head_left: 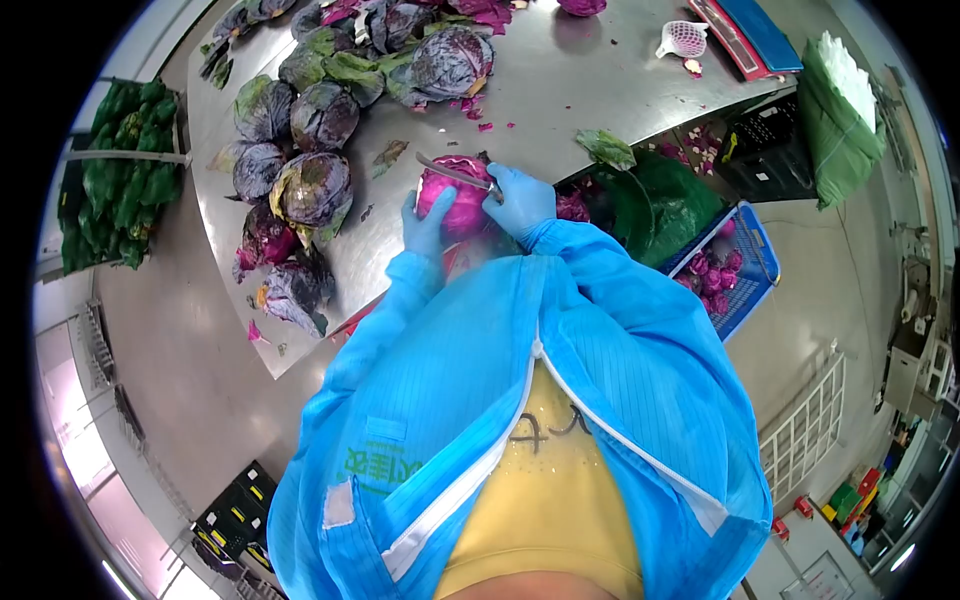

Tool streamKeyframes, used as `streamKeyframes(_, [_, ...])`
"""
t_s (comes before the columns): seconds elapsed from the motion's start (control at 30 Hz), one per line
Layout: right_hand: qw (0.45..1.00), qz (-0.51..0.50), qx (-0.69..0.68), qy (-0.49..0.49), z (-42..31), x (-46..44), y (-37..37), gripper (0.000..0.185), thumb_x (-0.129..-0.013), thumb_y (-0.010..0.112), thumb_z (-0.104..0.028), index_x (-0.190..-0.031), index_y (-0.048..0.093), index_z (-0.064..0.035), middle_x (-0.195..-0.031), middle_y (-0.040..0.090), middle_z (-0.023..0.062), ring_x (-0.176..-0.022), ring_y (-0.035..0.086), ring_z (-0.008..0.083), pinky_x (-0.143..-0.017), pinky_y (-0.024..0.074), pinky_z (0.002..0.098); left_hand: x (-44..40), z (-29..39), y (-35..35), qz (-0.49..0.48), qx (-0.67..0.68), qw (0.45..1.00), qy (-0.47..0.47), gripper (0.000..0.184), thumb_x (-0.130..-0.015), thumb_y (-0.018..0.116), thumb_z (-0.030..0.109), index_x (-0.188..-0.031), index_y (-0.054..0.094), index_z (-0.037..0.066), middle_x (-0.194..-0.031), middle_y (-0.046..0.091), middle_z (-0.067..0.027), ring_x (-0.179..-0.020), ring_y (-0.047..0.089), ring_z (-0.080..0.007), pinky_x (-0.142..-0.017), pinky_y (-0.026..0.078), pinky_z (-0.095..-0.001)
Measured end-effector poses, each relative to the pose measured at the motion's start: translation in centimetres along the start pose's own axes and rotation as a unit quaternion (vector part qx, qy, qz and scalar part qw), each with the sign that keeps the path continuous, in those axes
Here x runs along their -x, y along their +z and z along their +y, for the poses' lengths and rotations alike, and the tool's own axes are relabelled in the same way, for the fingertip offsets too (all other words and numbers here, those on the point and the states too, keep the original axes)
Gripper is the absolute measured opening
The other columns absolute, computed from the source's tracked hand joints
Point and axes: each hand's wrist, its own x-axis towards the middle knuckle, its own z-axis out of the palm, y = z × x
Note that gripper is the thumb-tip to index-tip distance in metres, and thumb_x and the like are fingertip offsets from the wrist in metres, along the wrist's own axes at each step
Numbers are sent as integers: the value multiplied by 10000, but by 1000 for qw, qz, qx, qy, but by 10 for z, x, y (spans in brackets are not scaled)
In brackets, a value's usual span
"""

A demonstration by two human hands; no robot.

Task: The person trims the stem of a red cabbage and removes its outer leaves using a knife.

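Note:
A bright purple red cabbage (462, 208) is held in front of my body at the edge of the steel table. Gloved in blue, my left hand (427, 228) is closed against the cabbage's left side. My right hand (522, 203), also in a blue glove, grips a knife (455, 174) whose blade lies across the top of the cabbage, pointing left. The knife's handle is mostly hidden in my fingers. Left of my hands, several untrimmed red cabbages (312, 190) with dark outer leaves are grouped on the table.
The steel table (570, 85) also bears a loose leaf (605, 148), scraps and a white mesh cup (683, 39). To the right are a green bag (660, 205), a blue crate (745, 275) with purple cabbages and a black crate (765, 150). Green net sacks (130, 170) stand left.

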Motion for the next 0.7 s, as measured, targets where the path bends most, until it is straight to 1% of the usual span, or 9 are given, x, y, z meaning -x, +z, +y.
streamKeyframes(0.07, [999, 18, -33, -22, 3, 1, 8, 342, -707, 632, -294, -1001, 581, -127, -872, 626, 94, -776, 622, 306, -666, 501, 422, 3, -8, 9, 112, 26, 993, 9, 960, -658, 815, 210, -1383, 212, 26, -1280, 410, -197, -1094, 515, -324, -867, 509, -434])
streamKeyframes(0.13, [996, 43, -65, -43, 9, -8, 8, 322, -708, 633, -289, -977, 592, -118, -846, 630, 101, -779, 622, 311, -670, 499, 423, 7, 0, 10, 99, 0, 995, 6, 972, -637, 827, 242, -1376, 236, 21, -1282, 409, -197, -1102, 510, -322, -880, 499, -421])
streamKeyframes(0.2, [979, 79, -137, 125, 21, -25, 5, 265, -717, 630, -284, -906, 615, -98, -806, 636, 125, -783, 621, 316, -686, 494, 423, 1, -3, 5, 86, -28, 996, 3, 985, -616, 839, 275, -1369, 259, 15, -1284, 408, -196, -1110, 505, -321, -893, 489, -408])
streamKeyframes(0.27, [971, 114, -136, 159, 46, -44, 16, 245, -719, 630, -271, -888, 622, -93, -793, 636, 136, -777, 620, 320, -694, 493, 422, -12, -17, -7, 33, -212, 968, 133, 1018, -558, 857, 361, -1345, 314, 10, -1286, 406, -195, -1159, 467, -314, -949, 439, -400])
streamKeyframes(0.33, [960, 158, -132, 191, 68, -55, 10, 225, -722, 629, -258, -869, 630, -88, -779, 636, 147, -771, 619, 323, -701, 492, 420, -8, -15, -9, 21, -284, 943, 174, 1021, -542, 857, 388, -1331, 336, 2, -1290, 403, -196, -1180, 448, -309, -972, 414, -389])
streamKeyframes(0.37, [959, 103, -110, 239, 78, -56, 1, 267, -719, 648, -270, -922, 639, -97, -832, 635, 147, -798, 615, 322, -727, 489, 412, -5, -16, -9, 14, -351, 912, 213, 1026, -526, 857, 416, -1317, 358, -6, -1294, 400, -198, -1201, 428, -305, -994, 389, -379])
streamKeyframes(0.43, [953, 48, -88, 286, 77, -52, -11, 314, -716, 667, -282, -975, 647, -106, -885, 633, 147, -825, 612, 322, -754, 486, 403, -3, -14, -8, 2, -349, 913, 212, 1055, -522, 860, 413, -1324, 330, -22, -1305, 391, -205, -1222, 402, -307, -1007, 375, -381])
streamKeyframes(0.53, [988, 46, -130, 65, 67, -26, -13, 638, -676, 708, -520, -1176, 596, -140, -1183, 527, 131, -1069, 531, 302, -905, 425, 373, 7, -4, -1, -4, -322, 925, 203, 1116, -507, 881, 362, -1340, 267, -54, -1312, 382, -218, -1212, 415, -305, -1009, 377, -366])
streamKeyframes(0.7, [991, -62, -115, 7, 53, -11, 2, 630, -729, 690, -492, -1196, 571, -85, -1165, 557, 134, -1083, 539, 284, -932, 414, 358, 6, 2, 0, -13, -288, 944, 162, 1102, -511, 883, 338, -1327, 271, -79, -1301, 391, -221, -1188, 443, -299, -989, 404, -361])
